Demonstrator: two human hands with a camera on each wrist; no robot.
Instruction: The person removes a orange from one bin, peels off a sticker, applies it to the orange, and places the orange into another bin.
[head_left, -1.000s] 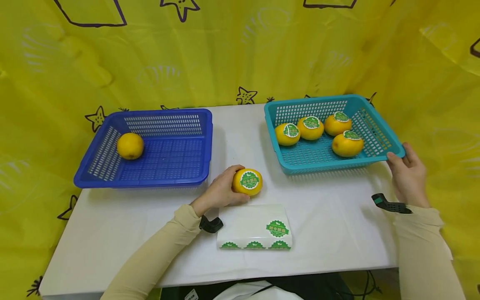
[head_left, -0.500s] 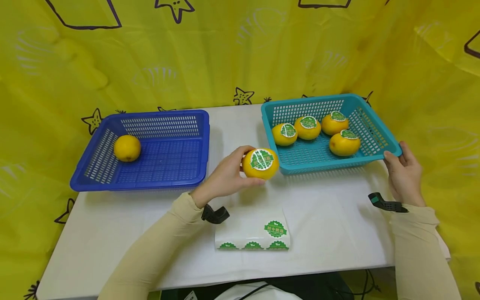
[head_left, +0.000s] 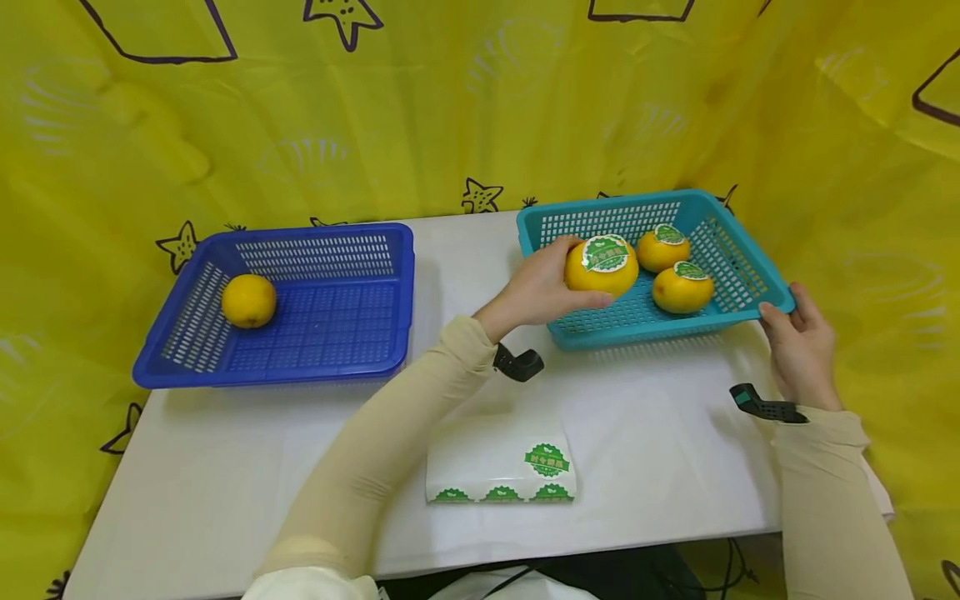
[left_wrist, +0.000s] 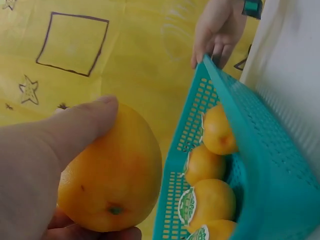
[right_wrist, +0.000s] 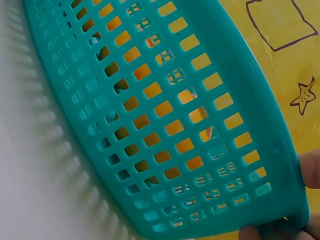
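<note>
My left hand point(head_left: 534, 287) holds an orange point(head_left: 600, 280) with a round green-and-white sticker on its top. Thumb and fingers lie on either side of the fruit, above the left part of the teal basket point(head_left: 645, 333). In the left wrist view the held orange point(left_wrist: 115, 170) is apart from the basket. Several stickered oranges point(left_wrist: 212, 200) lie inside; the head view shows two, and my left hand and its fruit hide the others. My right hand point(head_left: 806, 354) grips the basket's front right corner, with fingertips at the rim point(right_wrist: 292, 195) in the right wrist view.
A blue basket point(head_left: 277, 372) stands at the left with one orange point(head_left: 249, 301) in it, no sticker visible. Green-printed white sticker sheet point(head_left: 480, 458) lies near the front of the white table point(head_left: 660, 467). A yellow curtain point(head_left: 420, 108) hangs behind.
My left hand has lifted the orange from beside the sticker sheet and carried it right and away from me, over the teal basket. My right hand stays on the basket's corner.
</note>
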